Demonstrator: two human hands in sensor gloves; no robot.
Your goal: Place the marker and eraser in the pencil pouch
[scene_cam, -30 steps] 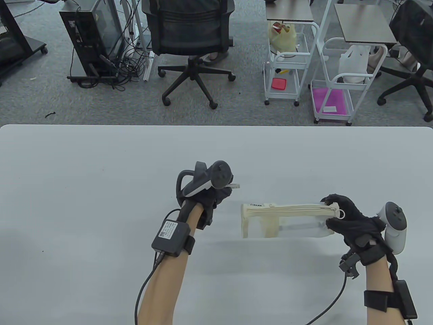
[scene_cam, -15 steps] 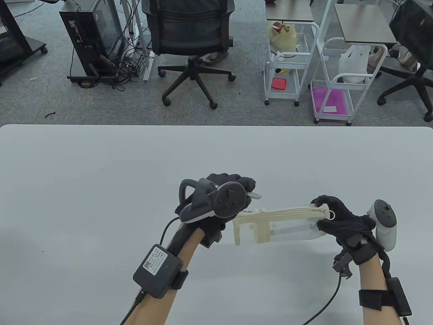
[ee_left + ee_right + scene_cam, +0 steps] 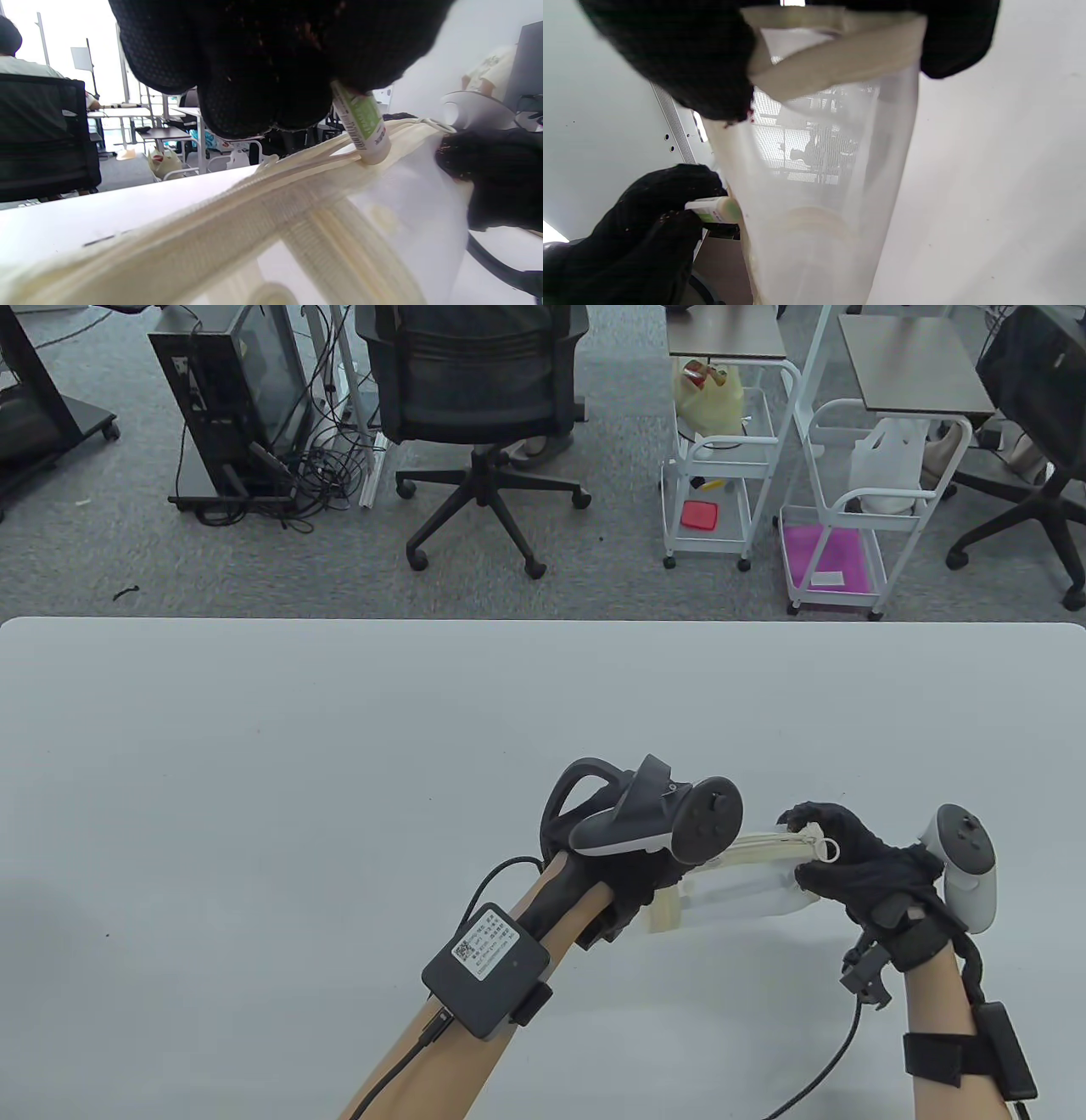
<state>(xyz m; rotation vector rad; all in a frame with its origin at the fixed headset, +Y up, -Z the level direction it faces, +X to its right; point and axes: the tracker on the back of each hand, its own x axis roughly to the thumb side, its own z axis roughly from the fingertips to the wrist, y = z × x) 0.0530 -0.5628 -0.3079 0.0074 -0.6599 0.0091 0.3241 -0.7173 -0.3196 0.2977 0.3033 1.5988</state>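
left hand (image 3: 632,882): hovers above the table over the left part of the pouch, its dark tracker (image 3: 657,821) on top hiding the fingers in the table view; in the left wrist view the gloved fingers (image 3: 263,84) are bunched together around the marker, gripping its upper part.
marker (image 3: 361,123): white barrel with a green label and a barcode, tilted, its lower end touching the pouch's zipper band; in the right wrist view its end (image 3: 717,210) meets the side of the pouch.
right hand (image 3: 857,861): holds the right end of the pouch, fingers pinching the cream fabric edge close to the ring pull (image 3: 829,849); a white tracker (image 3: 965,865) sits at its outer side.
pencil pouch (image 3: 747,882): clear plastic body with a cream zipper band, held up off the table between the two hands, lying roughly left to right; its left part is covered by the left hand.
eraser: cannot tell where it is; a faint pale round shape shows through the pouch wall in the right wrist view, too blurred to name.
table (image 3: 254,780): pale grey.
background: an office chair (image 3: 479,407) and white wire carts (image 3: 721,458) stand on the carpet beyond the table.
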